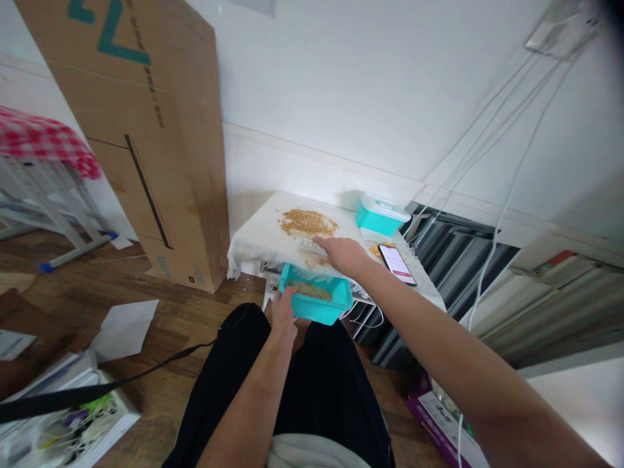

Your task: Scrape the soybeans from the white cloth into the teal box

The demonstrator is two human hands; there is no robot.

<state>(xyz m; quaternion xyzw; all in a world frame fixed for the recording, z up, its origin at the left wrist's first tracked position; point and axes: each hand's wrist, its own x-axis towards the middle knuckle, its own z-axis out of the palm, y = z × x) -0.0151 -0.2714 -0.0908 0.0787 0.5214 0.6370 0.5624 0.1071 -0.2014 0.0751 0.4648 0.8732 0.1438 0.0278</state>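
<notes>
My left hand (284, 312) grips the near left rim of a turquoise plastic box (316, 316), held at the front edge of a small table. A layer of small tan grains (314, 292) covers the box's bottom. Over the cloth-covered tabletop (258, 224), my right hand (345, 255) is closed around a pale, see-through flat piece (312, 246); its exact kind is hard to make out. Just beyond it lies a spread pile of yellowish-brown beans or kernels (307, 222). Finer crumbs (316, 259) lie between the flat piece and the box.
A lidded turquoise box (381, 216) stands at the table's back right, with a phone (397, 264) nearer me. Left of the table rises a tall cardboard box (160, 143). White cables (507, 188) hang at right, past dark folded panels (448, 260).
</notes>
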